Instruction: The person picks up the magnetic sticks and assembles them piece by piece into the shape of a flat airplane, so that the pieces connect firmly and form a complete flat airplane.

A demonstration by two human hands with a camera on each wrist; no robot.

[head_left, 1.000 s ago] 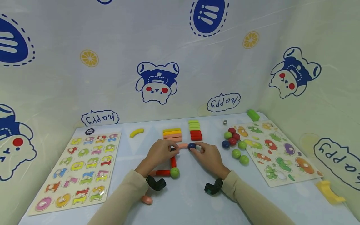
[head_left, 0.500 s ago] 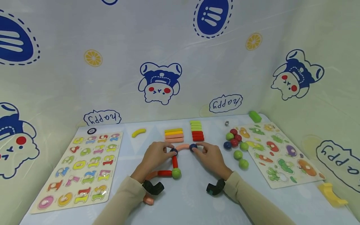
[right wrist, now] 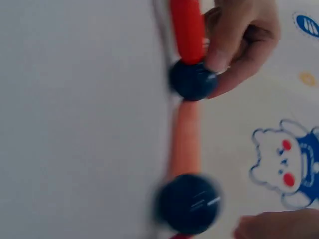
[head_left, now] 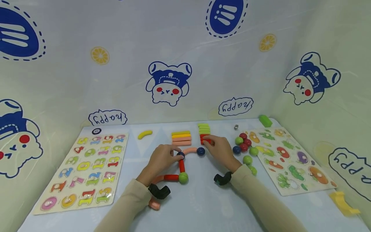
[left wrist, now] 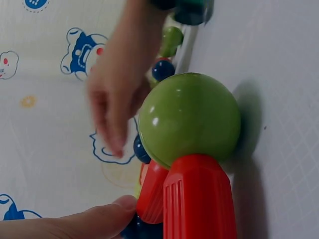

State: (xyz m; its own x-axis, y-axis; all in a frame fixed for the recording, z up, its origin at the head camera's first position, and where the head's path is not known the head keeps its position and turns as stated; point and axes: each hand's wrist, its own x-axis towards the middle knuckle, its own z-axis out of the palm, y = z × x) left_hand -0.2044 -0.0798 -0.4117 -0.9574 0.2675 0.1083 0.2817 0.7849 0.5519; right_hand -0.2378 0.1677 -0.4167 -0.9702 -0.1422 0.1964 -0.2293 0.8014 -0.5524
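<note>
The left hand pinches a dark blue ball midway between the table's side edges; from it a curved peach stick runs to a second blue ball; nearer the far edge, the right hand has its fingers at the red sticks, though from here I cannot tell whether they pinch one.

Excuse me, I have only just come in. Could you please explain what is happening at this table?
Someone is handling a chain of joined sticks and balls. The left hand pinches a dark blue ball between a red stick and a curved pink stick. A second dark blue ball is at the pink stick's other end, with no hand on it. The right hand is at the pile of red sticks; whether it grips one is not clear.
</note>
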